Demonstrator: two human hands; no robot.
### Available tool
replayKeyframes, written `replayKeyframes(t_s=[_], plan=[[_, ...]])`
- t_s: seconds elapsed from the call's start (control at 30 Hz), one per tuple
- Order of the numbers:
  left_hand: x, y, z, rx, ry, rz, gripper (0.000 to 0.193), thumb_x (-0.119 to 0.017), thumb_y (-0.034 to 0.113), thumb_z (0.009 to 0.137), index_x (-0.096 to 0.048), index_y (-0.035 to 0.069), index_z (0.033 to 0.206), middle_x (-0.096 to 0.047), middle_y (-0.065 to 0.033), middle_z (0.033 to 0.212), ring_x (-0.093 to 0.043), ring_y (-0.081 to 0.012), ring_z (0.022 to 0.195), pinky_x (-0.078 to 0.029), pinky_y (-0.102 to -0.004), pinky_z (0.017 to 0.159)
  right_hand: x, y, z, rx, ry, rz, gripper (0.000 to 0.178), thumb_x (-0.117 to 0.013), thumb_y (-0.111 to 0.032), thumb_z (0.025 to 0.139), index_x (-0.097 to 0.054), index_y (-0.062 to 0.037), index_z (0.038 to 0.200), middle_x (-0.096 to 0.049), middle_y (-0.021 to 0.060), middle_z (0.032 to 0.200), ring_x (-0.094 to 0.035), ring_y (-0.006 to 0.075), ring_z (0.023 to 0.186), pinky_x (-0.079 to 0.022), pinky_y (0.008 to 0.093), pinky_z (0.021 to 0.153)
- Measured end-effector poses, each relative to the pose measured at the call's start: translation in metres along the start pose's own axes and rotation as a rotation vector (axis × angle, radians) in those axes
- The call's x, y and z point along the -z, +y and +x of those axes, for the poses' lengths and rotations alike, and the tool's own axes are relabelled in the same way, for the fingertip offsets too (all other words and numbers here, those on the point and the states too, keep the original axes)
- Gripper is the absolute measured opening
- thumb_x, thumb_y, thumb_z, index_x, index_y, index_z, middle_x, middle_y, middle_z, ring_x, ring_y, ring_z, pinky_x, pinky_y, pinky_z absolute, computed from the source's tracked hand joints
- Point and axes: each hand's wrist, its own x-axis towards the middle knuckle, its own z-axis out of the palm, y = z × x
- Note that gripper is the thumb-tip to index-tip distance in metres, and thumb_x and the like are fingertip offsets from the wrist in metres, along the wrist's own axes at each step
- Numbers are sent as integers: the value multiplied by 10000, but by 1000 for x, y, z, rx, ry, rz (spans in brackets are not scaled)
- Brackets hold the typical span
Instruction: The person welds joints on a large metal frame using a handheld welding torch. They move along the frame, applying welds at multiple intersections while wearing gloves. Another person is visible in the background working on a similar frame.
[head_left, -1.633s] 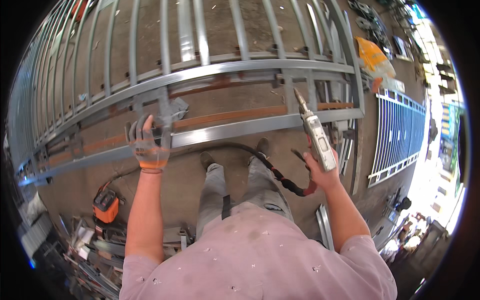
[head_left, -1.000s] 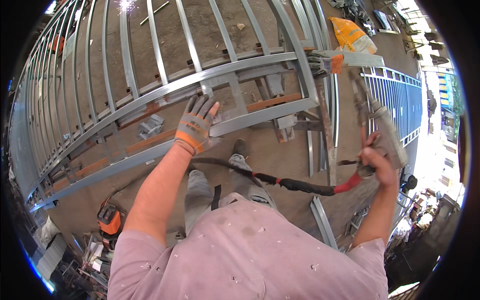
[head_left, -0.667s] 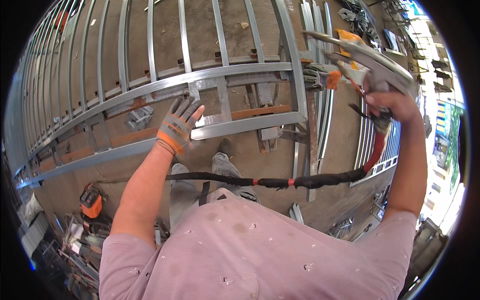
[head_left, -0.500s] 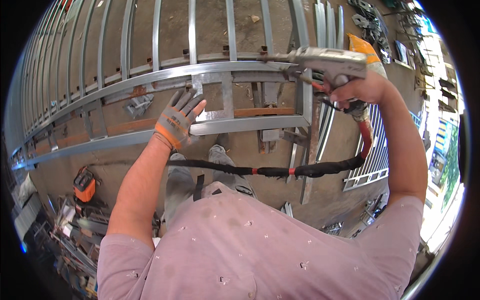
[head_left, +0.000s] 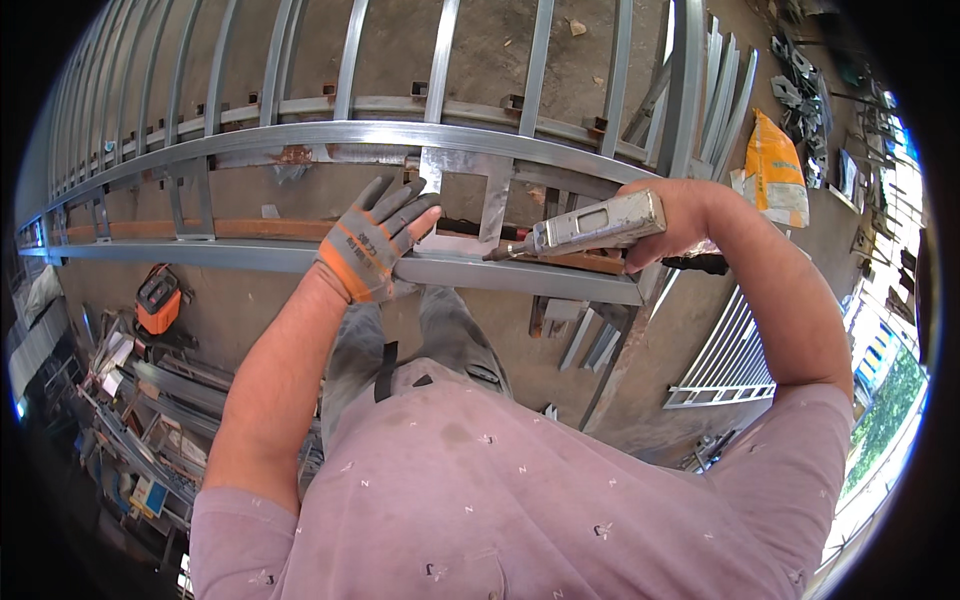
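Observation:
My left hand, in a grey and orange glove, lies with fingers stretched over the near rail of a silvery metal frame. Its fingertips reach a flat, shiny upright plate between the two rails. In my bare right hand is a grey welding gun, held nearly level. The gun's narrow nozzle points left, its tip at the near rail by the foot of a second upright strip. Whether the tip touches the metal I cannot tell. The gun's grip is mostly hidden behind my hand.
Long parallel bars run away beyond the far rail. Loose metal strips and a yellow-orange bag lie on the right. A slatted panel rests lower right. An orange and black case stands on the floor at left.
The welding gun has come down and left, from above the far rail to the near rail. My left hand stays on the frame. The hose no longer crosses before my legs; the view has shifted.

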Motion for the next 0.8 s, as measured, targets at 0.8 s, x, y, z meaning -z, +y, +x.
replayKeyframes(t_s=[0.8], plan=[[6, 1, 4, 36, -45, 16, 1345, -990, 272, 487, -419, 215, 1702, -571, -44, 1658, -482, -274, 1596, -299, -588, 1390, 15, 21, 42, -37, -164, 43, 631, -1024, -92, 720, -722, -37, 1272, -827, 95, 1124, -798, 220, 975, -664, 395, 832]])
